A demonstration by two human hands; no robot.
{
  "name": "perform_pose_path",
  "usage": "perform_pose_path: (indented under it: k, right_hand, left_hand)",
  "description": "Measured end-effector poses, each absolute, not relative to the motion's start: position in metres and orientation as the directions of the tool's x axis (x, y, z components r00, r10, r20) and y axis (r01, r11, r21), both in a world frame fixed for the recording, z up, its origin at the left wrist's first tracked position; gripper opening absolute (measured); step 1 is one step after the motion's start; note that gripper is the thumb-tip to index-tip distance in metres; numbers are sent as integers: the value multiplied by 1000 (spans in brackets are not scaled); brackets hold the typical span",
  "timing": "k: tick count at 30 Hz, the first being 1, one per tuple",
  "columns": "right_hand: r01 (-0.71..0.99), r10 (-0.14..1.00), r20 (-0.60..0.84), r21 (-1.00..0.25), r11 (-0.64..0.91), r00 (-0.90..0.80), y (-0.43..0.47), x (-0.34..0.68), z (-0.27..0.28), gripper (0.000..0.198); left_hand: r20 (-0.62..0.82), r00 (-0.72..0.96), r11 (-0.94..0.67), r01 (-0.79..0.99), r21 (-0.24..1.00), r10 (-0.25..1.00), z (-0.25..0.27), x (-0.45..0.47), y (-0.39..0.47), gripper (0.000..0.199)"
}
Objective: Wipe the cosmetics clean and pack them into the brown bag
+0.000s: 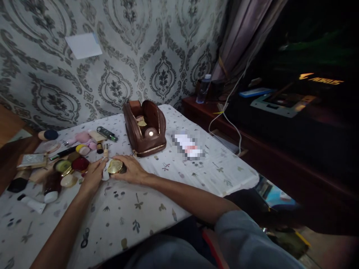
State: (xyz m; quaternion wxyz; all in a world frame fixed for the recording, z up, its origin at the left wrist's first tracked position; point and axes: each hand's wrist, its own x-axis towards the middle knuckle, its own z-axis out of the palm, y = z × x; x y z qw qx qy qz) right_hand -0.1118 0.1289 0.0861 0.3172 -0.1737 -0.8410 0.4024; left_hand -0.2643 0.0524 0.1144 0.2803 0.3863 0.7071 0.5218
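My right hand (131,170) is wrapped round a small round jar with a gold lid (114,166), held just above the patterned cloth. Close beside it, my left hand (95,172) has its fingers pressed together at a small white item (106,173), whose kind I cannot make out. A slim little bottle (106,150) stands right by the left fingertips. Beyond the hands sits a brown leather toiletry bag (148,144), unzipped, with a few gold-coloured items (141,121) inside. Left of my left hand lies a pile of cosmetics, among them a dark red round item (80,163).
A white tube (32,203) and a brown bottle with a white cap (52,188) lie at the left. A dark green bottle (107,133) rests behind. Right of the bag is a blurred-out flat object (188,145). A water bottle (203,89) stands on the dark red desk (190,104).
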Motion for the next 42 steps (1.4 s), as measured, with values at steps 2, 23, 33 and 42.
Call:
perform_pose_path:
  k: [2,23,33,42]
  right_hand:
    - [45,547,393,-782,622,-739,129,-111,87,64]
    - [-149,615,351,-923,355,-706,130,-107,85,45]
    - [-141,470,425,-838,527,-774,144,-85,93,56]
    - [-133,513,419,-854,503,-749,150,-74,84,56]
  left_hand:
    - [109,-508,119,396,910,854,109,-270,51,52]
    - [545,-65,-154,925,347,836,127,-254,22,29]
    - [562,-72,-136,938,319,824,112,-252,25,33]
    - [621,-107,-155,923,353,777,109,-245,31,31]
